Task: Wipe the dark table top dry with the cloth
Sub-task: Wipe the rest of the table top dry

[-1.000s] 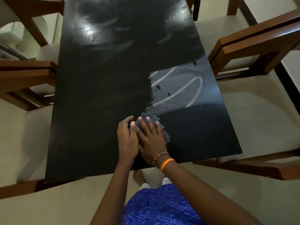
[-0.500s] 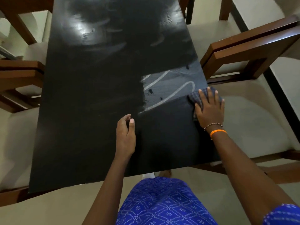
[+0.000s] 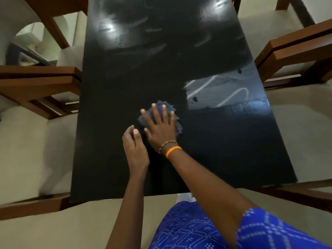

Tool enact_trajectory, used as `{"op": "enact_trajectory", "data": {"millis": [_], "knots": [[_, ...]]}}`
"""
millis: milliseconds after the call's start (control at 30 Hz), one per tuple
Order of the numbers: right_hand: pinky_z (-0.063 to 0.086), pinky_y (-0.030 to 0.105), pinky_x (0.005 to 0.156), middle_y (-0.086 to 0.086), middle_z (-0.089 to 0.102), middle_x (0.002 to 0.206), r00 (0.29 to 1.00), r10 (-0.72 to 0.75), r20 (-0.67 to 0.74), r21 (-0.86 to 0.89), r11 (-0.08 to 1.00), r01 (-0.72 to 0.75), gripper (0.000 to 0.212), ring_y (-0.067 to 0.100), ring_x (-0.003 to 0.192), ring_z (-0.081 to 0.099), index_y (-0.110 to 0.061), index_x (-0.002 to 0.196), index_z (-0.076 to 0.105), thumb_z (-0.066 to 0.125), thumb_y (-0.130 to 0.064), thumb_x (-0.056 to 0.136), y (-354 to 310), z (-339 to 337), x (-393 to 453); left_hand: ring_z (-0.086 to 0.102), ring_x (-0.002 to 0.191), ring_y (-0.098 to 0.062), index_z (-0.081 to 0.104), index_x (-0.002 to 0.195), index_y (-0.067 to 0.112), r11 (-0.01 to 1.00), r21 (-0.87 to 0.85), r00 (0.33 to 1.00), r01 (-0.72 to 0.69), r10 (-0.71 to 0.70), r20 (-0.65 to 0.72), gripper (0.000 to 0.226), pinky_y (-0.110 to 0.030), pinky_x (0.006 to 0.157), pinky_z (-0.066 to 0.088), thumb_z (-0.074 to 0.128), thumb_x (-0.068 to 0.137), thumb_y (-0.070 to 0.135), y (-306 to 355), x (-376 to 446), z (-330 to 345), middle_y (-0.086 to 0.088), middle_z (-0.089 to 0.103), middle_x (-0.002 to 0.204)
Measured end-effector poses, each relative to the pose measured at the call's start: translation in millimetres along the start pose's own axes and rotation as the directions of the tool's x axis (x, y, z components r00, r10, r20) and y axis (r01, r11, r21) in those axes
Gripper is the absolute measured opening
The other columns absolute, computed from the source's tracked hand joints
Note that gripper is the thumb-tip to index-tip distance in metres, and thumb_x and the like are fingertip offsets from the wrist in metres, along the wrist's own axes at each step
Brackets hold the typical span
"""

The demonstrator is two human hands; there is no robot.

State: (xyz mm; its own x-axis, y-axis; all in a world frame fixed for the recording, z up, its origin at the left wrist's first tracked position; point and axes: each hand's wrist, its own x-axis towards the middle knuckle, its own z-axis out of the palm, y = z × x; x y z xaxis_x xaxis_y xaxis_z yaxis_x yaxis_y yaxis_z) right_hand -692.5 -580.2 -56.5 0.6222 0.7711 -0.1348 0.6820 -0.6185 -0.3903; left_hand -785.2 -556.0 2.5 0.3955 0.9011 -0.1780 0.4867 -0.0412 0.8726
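A wooden chair with a pale cushion is being shown just beside the left edge of the dark table top. Nearer the middle, the left hand is being held over the table top with its fingers loosely curled and slightly apart, nothing being gripped; whether its edge is being rested on the surface cannot be told from this angle. Just to the right of those fingers, the cloth, a dark blue crumpled piece, is being pressed flat against the table top under the right hand, whose fingers are being kept straight and spread apart, the cloth's edges being left visible beyond the fingertips and to their right. A beaded bracelet and an orange band are being worn at that wrist. Further right of the spread fingers, a wet patch with pale streaks is being lit near the table's right edge. Beyond that edge, a second wooden chair is being seen
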Motion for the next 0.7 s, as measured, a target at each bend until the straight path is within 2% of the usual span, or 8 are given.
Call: {"op": "enact_trajectory", "data": {"millis": [100, 200, 267, 367, 467, 533, 600, 700], "knots": [[-0.006, 0.060, 0.113, 0.005, 0.004, 0.160, 0.970, -0.218, 0.111, -0.045, 0.974, 0.224, 0.054, 0.037, 0.146, -0.006, -0.038, 0.146, 0.019, 0.038, -0.044, 0.096, -17.2, 6.3, 12.9, 0.048, 0.105, 0.003, 0.046, 0.125, 0.025, 1.000, -0.016, 1.000, 0.005, -0.005, -0.008, 0.031, -0.013, 0.081, 0.036, 0.034, 0.098, 0.035, -3.5, 4.6, -8.4, 0.007, 0.048, 0.122], [-0.002, 0.058, 0.114, 0.001, 0.013, 0.160, 0.972, -0.230, 0.053, -0.063, 0.970, 0.233, 0.050, 0.034, 0.147, 0.001, -0.037, 0.144, 0.028, 0.038, -0.039, 0.095, 7.2, -1.0, 12.5, 0.046, 0.110, -0.002, 0.046, 0.125, 0.025, 1.000, 0.003, 1.000, 0.006, -0.006, 0.002, 0.032, -0.017, 0.087, 0.036, 0.034, 0.098, 0.035, -1.6, 8.6, -4.3, 0.008, 0.046, 0.124], [0.001, 0.058, 0.115, -0.001, 0.016, 0.159, 0.992, -0.121, -0.025, -0.067, 0.991, 0.119, 0.052, 0.032, 0.147, 0.005, -0.037, 0.143, 0.031, 0.040, -0.036, 0.092, 38.3, -11.7, 7.7, 0.043, 0.115, -0.003, 0.044, 0.129, 0.024, 1.000, 0.010, 0.999, 0.018, -0.018, 0.026, 0.036, -0.022, 0.095, 0.034, 0.035, 0.097, 0.037, 2.1, 10.8, 3.0, 0.009, 0.046, 0.126], [0.006, 0.055, 0.115, -0.001, 0.019, 0.159, 0.984, 0.101, -0.146, -0.082, 0.990, -0.114, 0.054, 0.032, 0.147, 0.009, -0.037, 0.143, 0.032, 0.042, -0.035, 0.089, 107.7, -36.2, -4.6, 0.040, 0.116, 0.001, 0.040, 0.133, 0.028, 0.998, 0.038, 0.990, 0.046, -0.051, 0.133, 0.039, -0.022, 0.094, 0.033, 0.038, 0.096, 0.039, 8.8, 13.4, 20.2, 0.011, 0.044, 0.131], [0.008, 0.058, 0.114, 0.000, 0.019, 0.159, 0.904, 0.348, -0.248, -0.062, 0.926, -0.373, 0.055, 0.033, 0.146, 0.010, -0.036, 0.144, 0.030, 0.045, -0.032, 0.091, 189.6, -66.4, -21.1, 0.036, 0.129, -0.007, 0.034, 0.139, 0.024, 0.986, 0.149, 0.961, 0.074, -0.111, 0.254, 0.048, -0.029, 0.105, 0.032, 0.045, 0.094, 0.036, 14.5, 14.9, 38.3, 0.005, 0.038, 0.143], [0.006, 0.059, 0.115, 0.001, 0.016, 0.159, 0.831, 0.484, -0.276, -0.007, 0.863, -0.505, 0.055, 0.034, 0.146, 0.007, -0.035, 0.145, 0.029, 0.046, -0.029, 0.092, 227.2, -82.3, -31.9, 0.028, 0.137, -0.014, 0.032, 0.141, 0.019, 0.969, 0.243, 0.947, 0.046, -0.119, 0.297, 0.052, -0.034, 0.113, 0.025, 0.046, 0.094, 0.035, 16.5, 14.8, 45.2, 0.000, 0.033, 0.148], [0.005, 0.061, 0.115, 0.002, 0.015, 0.160, 0.779, 0.555, -0.291, 0.028, 0.819, -0.573, 0.054, 0.036, 0.146, 0.006, -0.033, 0.145, 0.029, 0.046, -0.028, 0.094, 242.3, -89.8, -36.2, 0.023, 0.141, -0.017, 0.030, 0.142, 0.017, 0.949, 0.314, 0.944, 0.011, -0.113, 0.310, 0.054, -0.040, 0.117, 0.021, 0.047, 0.094, 0.035, 18.3, 15.9, 48.0, -0.001, 0.030, 0.150], [0.003, 0.061, 0.115, 0.004, 0.010, 0.160, 0.720, 0.626, -0.301, 0.069, 0.767, -0.638, 0.057, 0.037, 0.146, 0.002, -0.032, 0.147, 0.024, 0.045, -0.031, 0.095, 226.2, -88.3, -30.5, 0.024, 0.140, -0.017, 0.030, 0.142, 0.017, 0.936, 0.351, 0.943, -0.012, -0.107, 0.317, 0.054, -0.043, 0.117, 0.021, 0.044, 0.094, 0.037, 18.7, 17.5, 47.1, -0.002, 0.031, 0.150]]}}
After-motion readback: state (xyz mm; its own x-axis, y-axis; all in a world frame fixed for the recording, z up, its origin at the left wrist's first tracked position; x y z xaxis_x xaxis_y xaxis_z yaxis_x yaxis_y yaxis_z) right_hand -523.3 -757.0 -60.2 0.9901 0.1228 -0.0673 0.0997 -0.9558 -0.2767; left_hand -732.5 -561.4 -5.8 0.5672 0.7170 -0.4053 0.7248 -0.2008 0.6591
